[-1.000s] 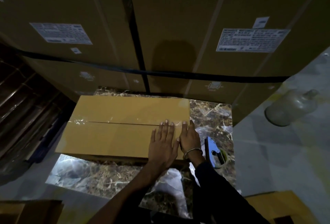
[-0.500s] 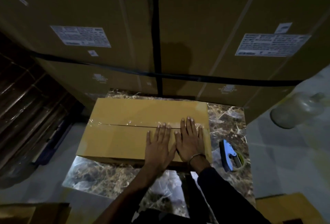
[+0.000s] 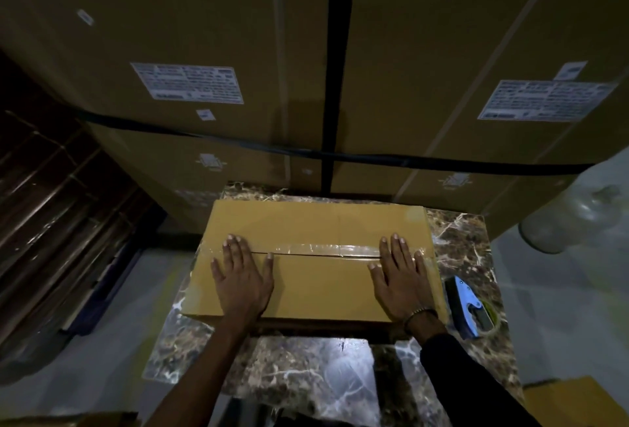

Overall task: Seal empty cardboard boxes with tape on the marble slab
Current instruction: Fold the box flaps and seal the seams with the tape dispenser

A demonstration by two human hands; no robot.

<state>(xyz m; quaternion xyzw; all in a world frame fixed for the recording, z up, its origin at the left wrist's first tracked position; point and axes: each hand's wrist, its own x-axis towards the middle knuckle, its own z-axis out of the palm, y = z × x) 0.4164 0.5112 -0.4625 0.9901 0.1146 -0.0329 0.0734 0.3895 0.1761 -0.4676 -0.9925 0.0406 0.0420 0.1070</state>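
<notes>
A closed tan cardboard box (image 3: 316,222) lies flat on the brown marble slab (image 3: 306,375). Clear tape (image 3: 326,249) runs along its centre seam from left end to right end. My left hand (image 3: 243,277) lies flat on the box's left part, fingers straight, fingertips on the tape. My right hand (image 3: 400,277) lies flat on the right part, fingers straight over the tape, a bracelet on its wrist. A blue tape dispenser (image 3: 468,307) rests on the slab just right of the box.
Tall strapped cartons with white labels (image 3: 306,69) stand right behind the slab. A clear plastic jug (image 3: 575,219) sits on the floor at right. Dark wooden slats (image 3: 58,215) lie at left. More cardboard (image 3: 575,403) shows at the bottom right.
My left hand has slid left along the taped seam to the box's left end. The right hand has stayed at the right end, so the hands are now far apart.
</notes>
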